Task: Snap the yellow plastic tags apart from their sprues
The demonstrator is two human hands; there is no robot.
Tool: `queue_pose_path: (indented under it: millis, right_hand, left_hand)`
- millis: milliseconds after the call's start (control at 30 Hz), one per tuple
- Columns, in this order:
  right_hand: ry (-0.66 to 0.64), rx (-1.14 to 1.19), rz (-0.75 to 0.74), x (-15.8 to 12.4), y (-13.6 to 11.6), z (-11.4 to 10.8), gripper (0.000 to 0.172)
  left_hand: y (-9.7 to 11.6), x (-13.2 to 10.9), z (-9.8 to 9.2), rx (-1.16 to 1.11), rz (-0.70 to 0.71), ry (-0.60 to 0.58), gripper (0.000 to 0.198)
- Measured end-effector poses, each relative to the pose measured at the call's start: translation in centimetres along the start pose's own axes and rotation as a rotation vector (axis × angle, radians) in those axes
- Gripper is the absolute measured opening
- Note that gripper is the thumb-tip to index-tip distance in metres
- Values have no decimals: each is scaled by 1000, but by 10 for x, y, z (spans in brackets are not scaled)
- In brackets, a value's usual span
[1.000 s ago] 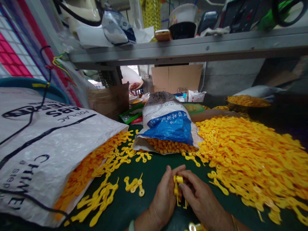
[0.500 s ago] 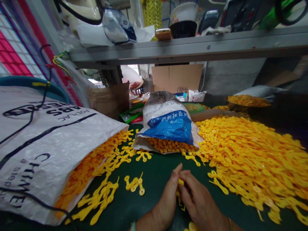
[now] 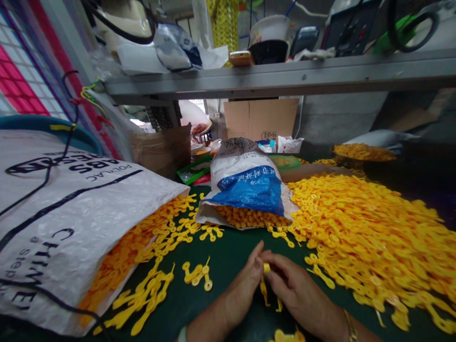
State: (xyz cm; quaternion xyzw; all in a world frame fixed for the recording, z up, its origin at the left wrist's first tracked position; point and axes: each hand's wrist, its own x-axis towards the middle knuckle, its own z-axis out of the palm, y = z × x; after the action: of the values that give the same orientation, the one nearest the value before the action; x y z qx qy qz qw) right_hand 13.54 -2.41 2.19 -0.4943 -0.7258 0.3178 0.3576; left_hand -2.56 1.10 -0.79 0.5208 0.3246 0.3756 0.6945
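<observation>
- Head view, the grip: the left hand and the right hand meet low in the frame, close together, their fingers clamped on a yellow moulded plastic piece. The fingers hide much of it, so its exact shape is hard to make out.
- Just below the grip, a loose yellow plastic part sits at the bottom edge of the frame, cut off by it.
- Left of the grip, a small cluster of yellow plastic links lies on the dark green worktop, near the hands but not touching them.
- Further left, a white woven plastic sack with black print lies on its side, with orange-yellow parts spilling from its mouth.
- Right of the grip, a large heap of bright yellow plastic parts spreads across the worktop, its edge near the right hand.
- Straight ahead of the grip, a white-and-blue plastic sack lies with yellow parts at its mouth.
- Well beyond the grip, a grey metal shelf runs above the worktop, with a brown cardboard box behind and below it.
</observation>
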Motion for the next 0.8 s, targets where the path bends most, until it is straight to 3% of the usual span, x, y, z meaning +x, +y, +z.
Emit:
queue_pose_path:
  millis: [133,267,333,467,633,733,800]
  right_hand:
    - [-177,-56,96,-11,-15,-20,28]
    - [-366,-94,26,-15,-21,-23,16]
    - [-317,-168,-41,-7,-12,-27,18]
    - [-53,-514,-52,26,30,-41,24]
    - [24,-710,-28,59,70,-44,21]
    - [24,-760,-32,57,74,-38,16]
    - [9,-762,-42,51,72,-37,16]
  left_hand:
    - [33,-25,-35,756,129,131,60]
    - [30,-55,-85,1311,161,212,48]
    - [18,-65,-107,1459,116,231,47]
    - [6,-70,-132,1629,58,235,41]
    - [29,-57,-129,1777,-43,273,41]
    - [41,-53,-107,1752,-23,273,38]
    - [43,-52,-84,1637,43,145,37]
